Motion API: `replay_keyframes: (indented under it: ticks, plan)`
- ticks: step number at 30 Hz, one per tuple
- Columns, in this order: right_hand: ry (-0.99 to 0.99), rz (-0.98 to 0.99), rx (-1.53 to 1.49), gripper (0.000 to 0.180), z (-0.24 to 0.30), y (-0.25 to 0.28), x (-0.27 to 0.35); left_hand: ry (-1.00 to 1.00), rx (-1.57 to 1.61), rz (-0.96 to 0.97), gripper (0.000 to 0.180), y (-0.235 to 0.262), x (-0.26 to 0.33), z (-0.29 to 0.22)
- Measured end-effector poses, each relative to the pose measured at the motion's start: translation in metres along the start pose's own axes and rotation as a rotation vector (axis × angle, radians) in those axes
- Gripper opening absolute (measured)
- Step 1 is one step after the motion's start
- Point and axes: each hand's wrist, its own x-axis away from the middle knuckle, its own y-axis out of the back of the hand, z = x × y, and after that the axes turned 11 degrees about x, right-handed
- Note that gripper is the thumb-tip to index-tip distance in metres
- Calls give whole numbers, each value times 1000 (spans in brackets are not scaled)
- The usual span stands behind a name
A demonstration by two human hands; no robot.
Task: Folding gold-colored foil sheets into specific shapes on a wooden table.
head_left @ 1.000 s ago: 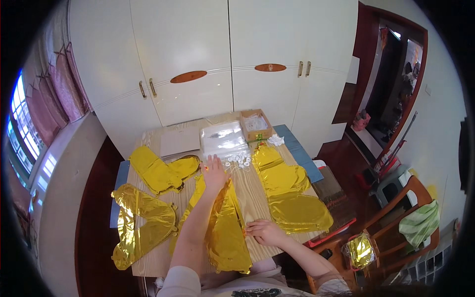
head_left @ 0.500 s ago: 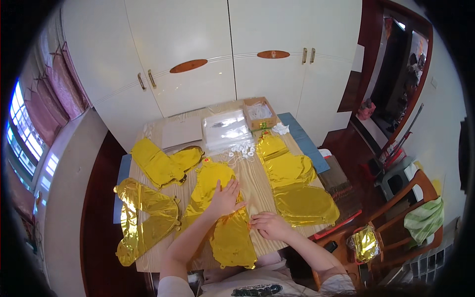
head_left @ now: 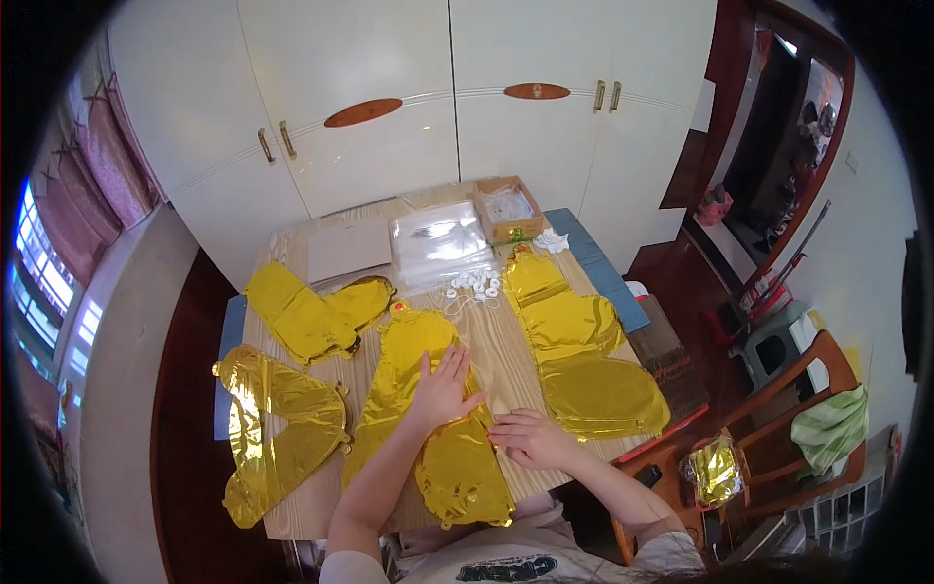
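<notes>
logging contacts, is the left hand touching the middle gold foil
Touching: the head view shows the left hand lying flat on the middle gold foil.

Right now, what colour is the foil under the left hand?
The foil is shiny gold, in the head view.

In front of me stands a white cabinet (head_left: pixel 370 185) with brown ovals (head_left: pixel 363 113) and metal handles (head_left: pixel 288 139), while on my left a pink curtain (head_left: pixel 112 146) hangs beside a bright window (head_left: pixel 44 243). To my right, a green-and-white towel (head_left: pixel 830 430) hangs on a wooden chair (head_left: pixel 832 358), and farther off a thin pole (head_left: pixel 812 237) slants near the pale wall (head_left: pixel 880 224). Beyond it I see a dark doorway (head_left: pixel 769 146) framed in reddish brown, a pink bundle (head_left: pixel 714 207) near its foot, and a switch (head_left: pixel 852 162).
</notes>
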Motion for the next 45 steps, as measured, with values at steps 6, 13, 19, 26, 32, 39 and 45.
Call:
replay_keyframes:
  ticks: [6, 13, 19, 26, 32, 39, 45]
  plan:
    - [-2, 9, 25, 34, 1, -1, 0, -17, -33, -55, 84, -1, 1, 0]
    - [-17, -11, 50, 35, 3, -2, 0, -33, -60, -97, 83, -1, 1, 1]
    - [-19, -5, 38, 33, 2, 1, -2, -37, -78, -87, 82, 9, -1, -6]
    - [-24, -6, 8, 31, 2, 3, -3, -21, -218, 49, 82, 19, -19, 4]
    - [-24, -14, 3, 31, 1, 3, -3, 55, -314, 199, 83, 29, -43, 11]
    - [-33, -18, -7, 30, 2, 4, -1, 142, -390, 339, 93, 39, -67, 20]
    - [-18, -32, -35, 28, 2, 3, -3, 173, -178, 230, 83, 43, -69, 42]
